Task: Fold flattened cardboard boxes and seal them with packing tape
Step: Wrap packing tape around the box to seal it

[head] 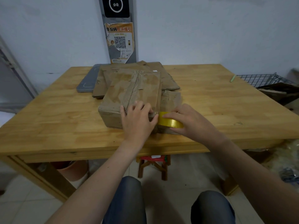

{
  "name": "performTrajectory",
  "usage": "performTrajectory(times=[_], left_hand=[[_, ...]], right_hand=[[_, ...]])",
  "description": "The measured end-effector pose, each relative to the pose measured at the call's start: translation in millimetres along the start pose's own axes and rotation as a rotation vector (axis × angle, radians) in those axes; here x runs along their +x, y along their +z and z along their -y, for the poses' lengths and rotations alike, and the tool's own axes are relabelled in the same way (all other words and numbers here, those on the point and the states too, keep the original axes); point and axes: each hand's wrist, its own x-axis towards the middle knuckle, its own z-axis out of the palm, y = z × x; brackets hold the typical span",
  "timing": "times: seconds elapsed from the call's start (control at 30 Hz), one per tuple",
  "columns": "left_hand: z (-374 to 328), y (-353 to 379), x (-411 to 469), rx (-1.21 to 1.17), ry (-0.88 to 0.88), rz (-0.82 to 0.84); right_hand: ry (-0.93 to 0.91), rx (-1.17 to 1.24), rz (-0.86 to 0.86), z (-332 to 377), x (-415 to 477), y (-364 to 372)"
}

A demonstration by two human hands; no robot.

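So the person's right hand point(189, 121) is wrapped around a roll of yellow packing tape point(169, 121), thumb on top and fingers curled underneath; the roll sits right up against the near right corner of a worn brown cardboard box point(134, 89) that's already folded up. The left hand point(139, 121) is laid flat over that same near edge, fingers spread and pressing down on the lid, not curled around anything; its fingertips point(149, 109) end just beside the roll. You can see glossy tape along the box's centre seam; whether a strip runs from the roll to the box is hard to tell.

The box stands on a light wooden bench point(48, 118), a bit in from the near edge; a creased flat piece of cardboard point(171, 98) lies touching its right side, partly under the right hand. Behind the box is a stack of flattened brown cardboard boxes point(111, 71); left of that stack, partly under it, a flat grey slab point(86, 82).

Further out: a green pen point(233, 78) near the bench's far right edge; a grey wire rack point(258, 80) just past it; an orange poster with a QR code point(120, 41) on a grey post by the wall; a small wooden stool point(153, 165) under the bench.
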Motion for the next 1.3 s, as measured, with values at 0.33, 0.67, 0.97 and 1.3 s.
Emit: performTrajectory(times=[0.33,0.67,0.97,1.3], left_hand=[[53,-20,-12,-0.127,0.115,0.072],[83,-26,15,-0.283,0.098,0.167],[95,-12,19,-0.330,0.130,0.122],[82,0,11,-0.142,0.128,-0.037]], right_hand=[[0.030,0.043,0.046,38,18,2],[0.188,0.432,0.085,38,8,22],[0.096,0.097,0.084,52,18,5],[0.166,0.047,0.137,47,27,9]])
